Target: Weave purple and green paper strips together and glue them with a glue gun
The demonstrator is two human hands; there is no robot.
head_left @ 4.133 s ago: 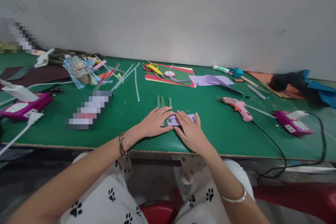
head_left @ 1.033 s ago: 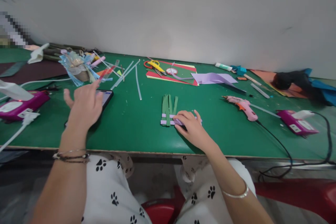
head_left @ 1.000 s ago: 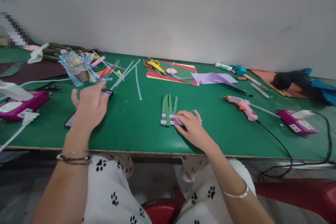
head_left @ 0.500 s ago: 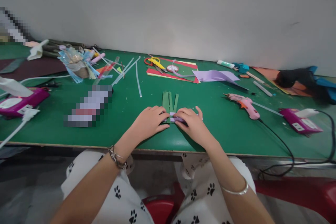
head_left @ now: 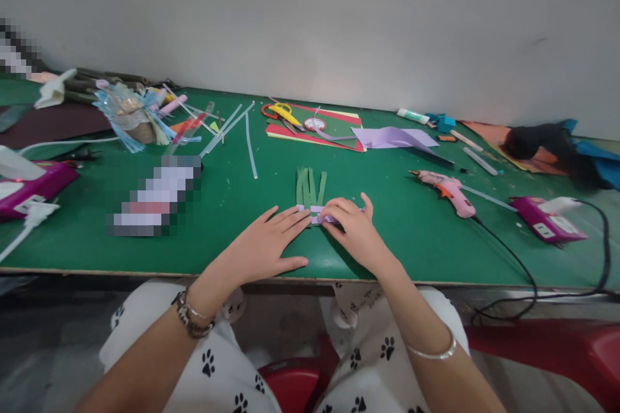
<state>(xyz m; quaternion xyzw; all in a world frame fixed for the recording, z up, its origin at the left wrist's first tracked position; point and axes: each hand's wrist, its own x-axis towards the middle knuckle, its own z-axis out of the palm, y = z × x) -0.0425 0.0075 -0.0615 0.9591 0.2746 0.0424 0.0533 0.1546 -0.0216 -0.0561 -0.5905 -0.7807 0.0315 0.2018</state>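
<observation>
Paper strips (head_left: pixel 309 188) (green ones crossed by lilac) lie near the front edge of the tabletop (head_left: pixel 227 206). The left hand (head_left: pixel 264 248) rests flat, fingers spread, tips touching them; the right hand (head_left: pixel 356 232) pinches a lilac strip with curled fingers.

Bare table (head_left: pixel 232 232) lies open between the left hand (head_left: pixel 264 248) and the blurred object (head_left: pixel 152 200). Right of the right hand (head_left: pixel 356 232), the way is free up to the glue gun (head_left: pixel 443 188) and its cord (head_left: pixel 506 251). Beyond the strips (head_left: pixel 309 187), a clear band reaches the glue sticks (head_left: pixel 250 148), scissors (head_left: pixel 281 113) and purple paper (head_left: pixel 392 137).
</observation>
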